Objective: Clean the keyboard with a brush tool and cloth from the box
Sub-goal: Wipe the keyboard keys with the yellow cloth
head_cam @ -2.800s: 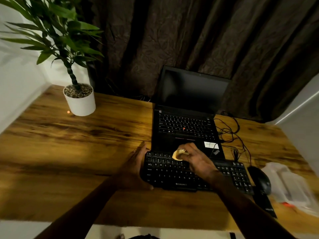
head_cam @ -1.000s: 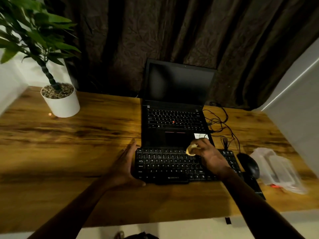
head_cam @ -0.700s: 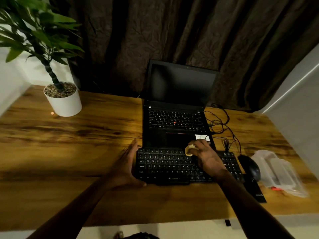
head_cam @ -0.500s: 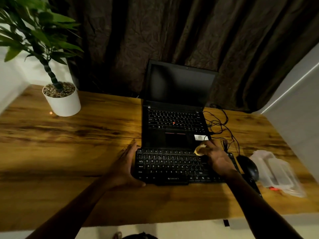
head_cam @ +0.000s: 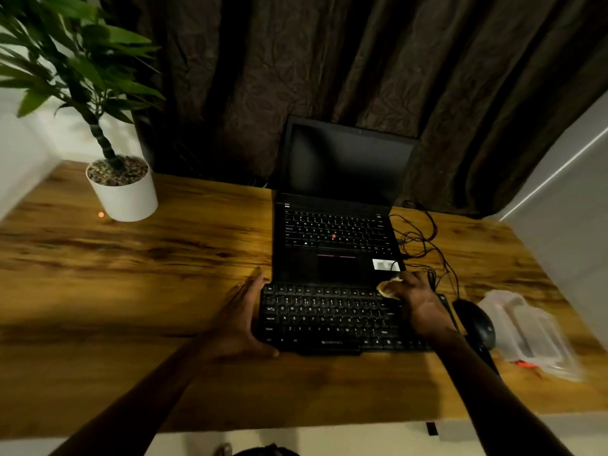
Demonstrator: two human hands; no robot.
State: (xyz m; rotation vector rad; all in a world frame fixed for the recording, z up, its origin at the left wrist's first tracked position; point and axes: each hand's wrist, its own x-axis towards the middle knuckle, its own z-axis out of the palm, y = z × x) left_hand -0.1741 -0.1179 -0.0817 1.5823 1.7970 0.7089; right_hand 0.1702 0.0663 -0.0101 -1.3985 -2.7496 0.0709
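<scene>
A black external keyboard (head_cam: 329,319) lies on the wooden desk (head_cam: 131,291) in front of an open laptop. My left hand (head_cam: 241,320) is pressed flat against the keyboard's left end, thumb along its front edge. My right hand (head_cam: 418,301) rests over the keyboard's upper right part and holds a small bunched yellowish cloth (head_cam: 388,287) against the top key row. The clear plastic box (head_cam: 529,330) lies at the desk's right side. No brush tool shows.
The black laptop (head_cam: 335,232) stands open behind the keyboard, screen dark. A black mouse (head_cam: 475,324) sits between keyboard and box, with tangled cables (head_cam: 424,245) behind it. A potted plant in a white pot (head_cam: 123,192) stands far left. A dark curtain hangs behind.
My right hand with the cloth has slid rightwards along the keyboard's top rows, from the middle to the upper right. My left hand has stayed at the left end.
</scene>
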